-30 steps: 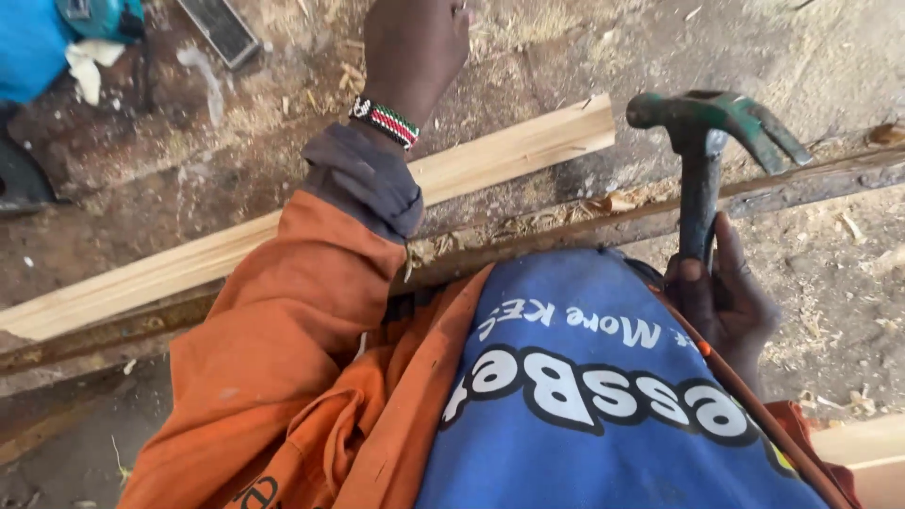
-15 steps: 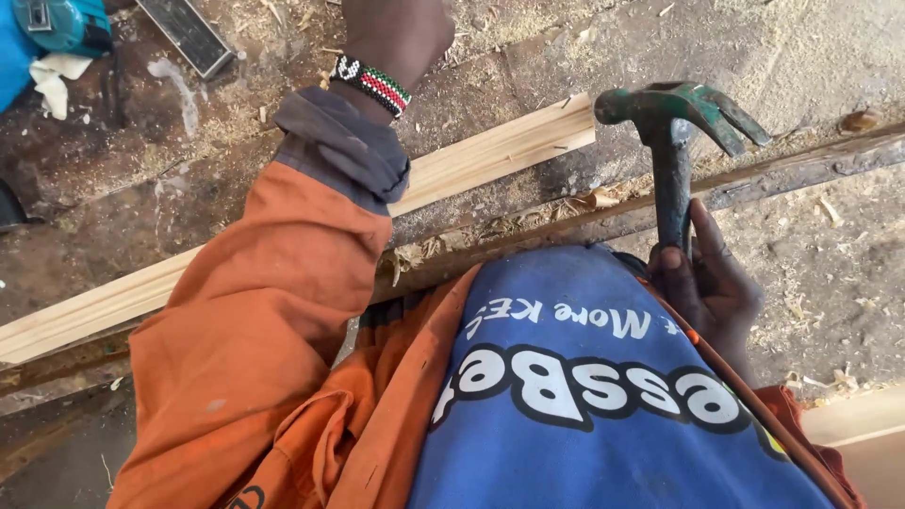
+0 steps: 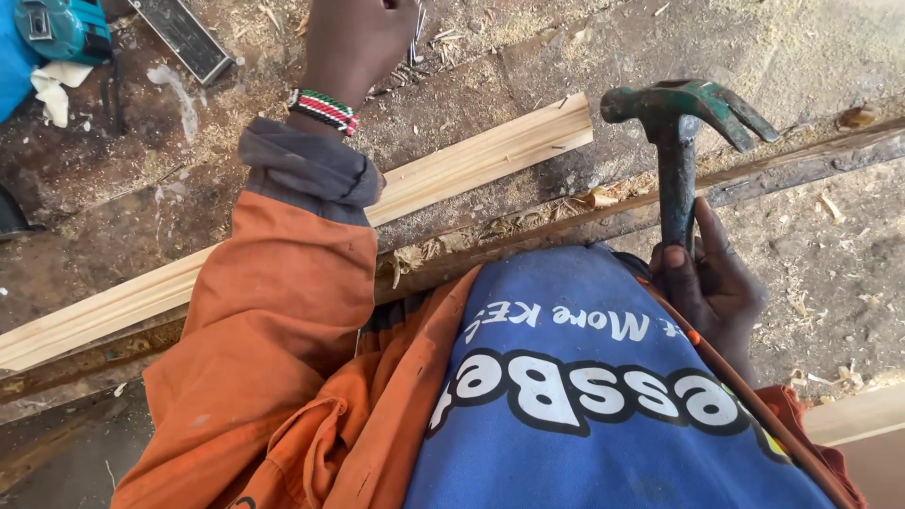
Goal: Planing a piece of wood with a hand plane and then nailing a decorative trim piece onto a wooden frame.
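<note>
My right hand [image 3: 712,283] grips the handle of a green claw hammer [image 3: 683,118], head up, close to my blue apron. My left hand [image 3: 358,42] reaches far forward over the workbench, fingers closed around a few thin nails [image 3: 418,28] near the top edge; the fingertips are partly out of view. A beaded wristband and an orange sleeve cover that arm. A long pale wooden strip [image 3: 471,160] lies diagonally on the bench, passing under my left forearm.
A dark workbench [image 3: 584,57] strewn with sawdust and shavings. A teal power tool [image 3: 57,28] and a metal square [image 3: 184,38] lie at the upper left beside a white rag. Another pale board [image 3: 858,415] shows at the lower right.
My left hand has stretched further forward toward the top of the view. The hammer has stayed upright in my right hand, shifting slightly left in view.
</note>
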